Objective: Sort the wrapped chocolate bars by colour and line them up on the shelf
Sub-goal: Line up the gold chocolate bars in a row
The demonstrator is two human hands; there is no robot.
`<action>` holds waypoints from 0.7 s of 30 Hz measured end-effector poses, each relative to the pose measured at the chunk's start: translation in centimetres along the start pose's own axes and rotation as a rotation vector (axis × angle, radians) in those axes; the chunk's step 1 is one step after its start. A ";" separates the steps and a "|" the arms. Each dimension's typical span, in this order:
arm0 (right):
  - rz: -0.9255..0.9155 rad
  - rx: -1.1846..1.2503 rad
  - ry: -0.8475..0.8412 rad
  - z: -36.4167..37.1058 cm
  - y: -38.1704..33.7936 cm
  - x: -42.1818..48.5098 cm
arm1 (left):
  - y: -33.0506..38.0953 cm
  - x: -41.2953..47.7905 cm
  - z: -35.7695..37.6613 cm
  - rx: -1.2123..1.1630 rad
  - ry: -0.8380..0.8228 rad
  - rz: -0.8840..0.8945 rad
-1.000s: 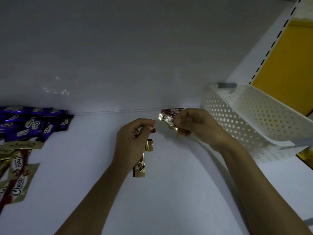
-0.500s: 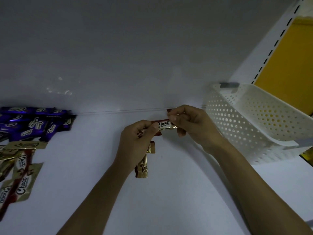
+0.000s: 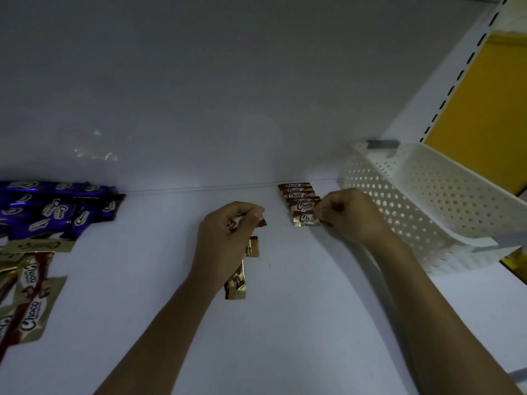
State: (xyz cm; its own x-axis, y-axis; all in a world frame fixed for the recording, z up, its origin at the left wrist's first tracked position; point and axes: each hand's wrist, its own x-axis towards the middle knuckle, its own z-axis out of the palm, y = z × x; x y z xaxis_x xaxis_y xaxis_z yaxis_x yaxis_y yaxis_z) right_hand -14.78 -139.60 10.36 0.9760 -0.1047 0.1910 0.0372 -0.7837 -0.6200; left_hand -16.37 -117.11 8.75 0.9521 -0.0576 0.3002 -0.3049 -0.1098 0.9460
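Note:
A row of several red-and-gold chocolate bars (image 3: 296,193) lies flat on the white shelf (image 3: 299,323), running forward from the back wall. My right hand (image 3: 350,215) pinches the right end of the nearest bar (image 3: 303,218), which rests on the shelf at the front of that row. My left hand (image 3: 225,240) is closed on a bunch of red-and-gold bars (image 3: 238,277) that hang below the fist. At the far left lie a pile of purple bars (image 3: 54,208) and, in front of it, loose red-and-gold bars (image 3: 28,297).
A white perforated basket (image 3: 422,206) stands at the right, just beyond my right hand. The shelf's back wall (image 3: 228,95) rises behind the row. A slotted upright and a yellow panel (image 3: 490,109) are at the upper right.
My right hand took a bar from beside my left hand, moved it right and down, and set it on the shelf at the front of the row. My left hand stayed put.

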 end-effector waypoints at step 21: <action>-0.206 0.338 -0.459 4.7 -8.5 -4.7 | -0.2 0.5 -0.4 -0.088 0.270 0.009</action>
State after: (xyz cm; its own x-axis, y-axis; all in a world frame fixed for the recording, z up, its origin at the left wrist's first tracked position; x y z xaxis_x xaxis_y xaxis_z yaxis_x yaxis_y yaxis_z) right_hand -18.66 -129.61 11.16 0.9317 0.3619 0.0313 0.2276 -0.5144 -0.8268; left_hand -15.77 -116.73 8.74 0.9244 0.2091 0.3191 -0.3215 -0.0236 0.9466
